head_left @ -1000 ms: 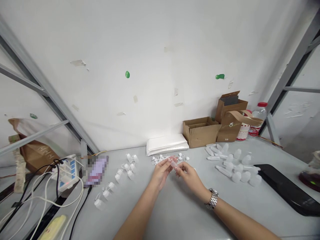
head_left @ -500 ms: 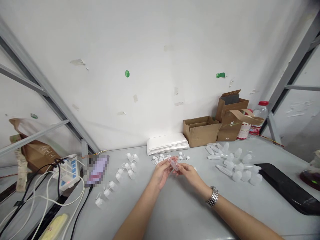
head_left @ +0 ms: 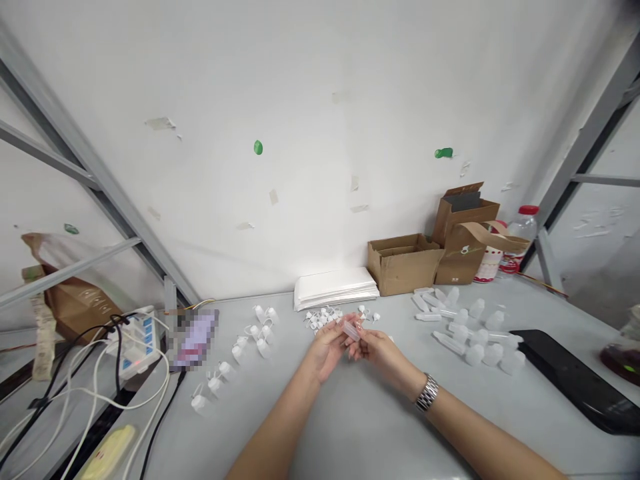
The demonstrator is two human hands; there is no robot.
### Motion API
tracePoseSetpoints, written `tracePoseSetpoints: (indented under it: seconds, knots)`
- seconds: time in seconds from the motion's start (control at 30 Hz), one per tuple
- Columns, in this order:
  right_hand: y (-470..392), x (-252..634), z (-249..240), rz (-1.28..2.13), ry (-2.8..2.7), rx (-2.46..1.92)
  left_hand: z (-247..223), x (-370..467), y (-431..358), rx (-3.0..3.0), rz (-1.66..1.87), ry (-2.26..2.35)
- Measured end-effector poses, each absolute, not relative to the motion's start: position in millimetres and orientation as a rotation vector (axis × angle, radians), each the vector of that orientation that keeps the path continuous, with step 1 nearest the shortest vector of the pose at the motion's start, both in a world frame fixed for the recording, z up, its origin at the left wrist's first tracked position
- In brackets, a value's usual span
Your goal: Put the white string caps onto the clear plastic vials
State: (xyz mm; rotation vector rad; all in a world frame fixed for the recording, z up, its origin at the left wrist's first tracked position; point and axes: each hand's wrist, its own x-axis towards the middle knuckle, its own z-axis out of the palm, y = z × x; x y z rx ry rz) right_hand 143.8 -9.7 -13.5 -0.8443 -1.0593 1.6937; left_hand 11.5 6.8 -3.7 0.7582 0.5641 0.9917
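Observation:
Near the middle of the grey table (head_left: 345, 433), my left hand (head_left: 327, 347) and my right hand (head_left: 379, 352) meet around a small translucent plastic bottle (head_left: 351, 331). Fingers of both hands are closed on it, and they partly hide its ends. Just beyond lies a pile of small white caps (head_left: 325, 315). To the right are several loose translucent bottles (head_left: 473, 333), some standing and some lying. On the left, several bottles with white caps fitted (head_left: 237, 350) stand in a slanting group. A metal watch (head_left: 427, 393) is on my right wrist.
White sheets (head_left: 335, 287) are stacked against the wall beside an open cardboard box (head_left: 403, 263). A brown paper bag (head_left: 460, 247) and red-capped bottle (head_left: 520, 233) stand farther right. A long black object (head_left: 575, 380) lies at right. Left are a power strip (head_left: 143, 340), cables and phone (head_left: 197, 340).
Both hands stay together on the small bottle, with slight finger movement; the bottle now lies a little flatter. The camera view has shifted slightly. Other things on the table look unmoved.

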Motion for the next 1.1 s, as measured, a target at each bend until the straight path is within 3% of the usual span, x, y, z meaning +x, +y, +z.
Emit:
tracePoseSetpoints:
  seconds: [0.57, 0.93, 1.1]
  knots:
    - [-18.6, 141.8, -1.3, 1.168, -1.309, -1.112, -3.1, 15.8, 3.4, 0.654, 1.112, 0.560]
    - [-13.6, 141.8, -5.4, 1.402, -1.285, -1.073, -3.4, 18.1, 2.2, 0.583, 1.088, 0.656]
    - [-13.7, 139.4, -5.0, 1.316, -1.344, -1.062, 1.9, 14.2, 5.2, 0.550, 1.087, 0.675]
